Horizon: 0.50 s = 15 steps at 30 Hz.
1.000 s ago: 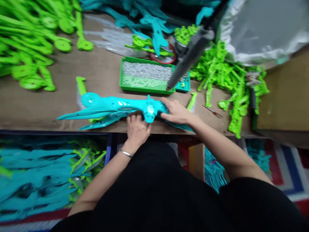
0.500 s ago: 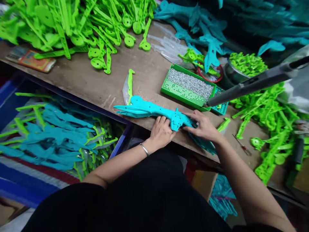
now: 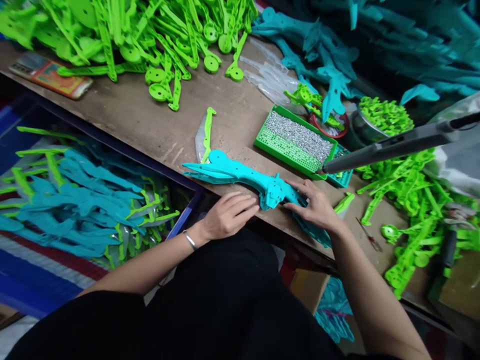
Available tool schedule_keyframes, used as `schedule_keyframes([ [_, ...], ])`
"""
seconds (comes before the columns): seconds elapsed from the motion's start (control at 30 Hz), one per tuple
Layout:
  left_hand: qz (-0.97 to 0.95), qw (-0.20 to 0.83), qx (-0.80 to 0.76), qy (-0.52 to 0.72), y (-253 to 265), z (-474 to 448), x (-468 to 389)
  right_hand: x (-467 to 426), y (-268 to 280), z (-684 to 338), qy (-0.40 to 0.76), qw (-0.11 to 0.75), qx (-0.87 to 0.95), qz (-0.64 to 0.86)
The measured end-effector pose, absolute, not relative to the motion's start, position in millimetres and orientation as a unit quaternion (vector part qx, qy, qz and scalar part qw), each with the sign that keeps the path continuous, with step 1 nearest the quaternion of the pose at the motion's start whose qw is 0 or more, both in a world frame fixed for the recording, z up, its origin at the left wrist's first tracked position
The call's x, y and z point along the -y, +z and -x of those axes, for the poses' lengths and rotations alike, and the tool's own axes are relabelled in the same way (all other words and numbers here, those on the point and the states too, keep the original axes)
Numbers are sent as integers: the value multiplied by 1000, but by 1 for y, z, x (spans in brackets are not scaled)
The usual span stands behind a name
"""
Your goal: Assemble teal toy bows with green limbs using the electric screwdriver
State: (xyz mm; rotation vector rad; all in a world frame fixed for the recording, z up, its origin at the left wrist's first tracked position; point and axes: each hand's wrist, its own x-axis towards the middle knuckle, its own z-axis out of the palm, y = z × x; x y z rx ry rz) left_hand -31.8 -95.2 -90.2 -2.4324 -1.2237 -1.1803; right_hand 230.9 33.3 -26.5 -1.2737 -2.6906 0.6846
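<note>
A long turquoise plastic part [image 3: 245, 172] lies along the front edge of the workbench, its forked end to the left and a knobbly middle section. My right hand [image 3: 317, 207] is closed around its right portion, thumb in front and fingers behind. Just below the part, my left hand [image 3: 227, 217] hovers apart from it with fingers stretched out and nothing visible in them. Behind the forked end lies a green-and-clear plastic blade [image 3: 204, 135], partly covered by the turquoise part.
Beyond the part stands a green tray [image 3: 285, 155] of small metal screws. A dark rod-like tool [image 3: 390, 147] slants in from the right. Green parts [image 3: 420, 225] heap at right, with a screwdriver [image 3: 369, 235] beside them. A blue crate [image 3: 187, 212] holds turquoise and green pieces.
My left hand has let go of the turquoise part and drawn back to the left and down. My right hand keeps its hold. The view has shifted slightly.
</note>
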Motion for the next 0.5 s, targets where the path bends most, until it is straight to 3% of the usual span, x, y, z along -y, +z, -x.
schedule_keyframes([
  [0.17,524,119,670,-512,-78,73,114,-30,-34,-233,221,73,882,410],
  [0.33,410,-113,696,-579,-85,89,103,-27,-39,-234,205,80,890,399],
  [0.5,317,-174,691,-626,-92,96,90,-17,-37,-229,144,60,918,365],
])
